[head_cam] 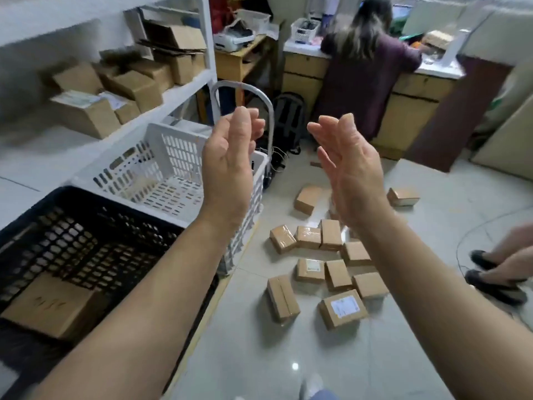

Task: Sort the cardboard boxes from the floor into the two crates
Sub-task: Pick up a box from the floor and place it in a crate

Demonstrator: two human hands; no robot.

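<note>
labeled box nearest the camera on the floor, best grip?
Take the labeled box from above, across its two shorter-spaced sides. It lies flat, label up, with bare floor around most edges, so fingers should fit. Both hands are empty: left hand, right hand.

Single head-worn wide-angle view, looked forward and down. Both raised hands close at centre: left hand [227, 160], right hand [350, 168]. Floor [288, 356] below, shelving [115, 90] at left edge, room bent by lens distortion.

No legible text on box labels [344, 306]
</note>
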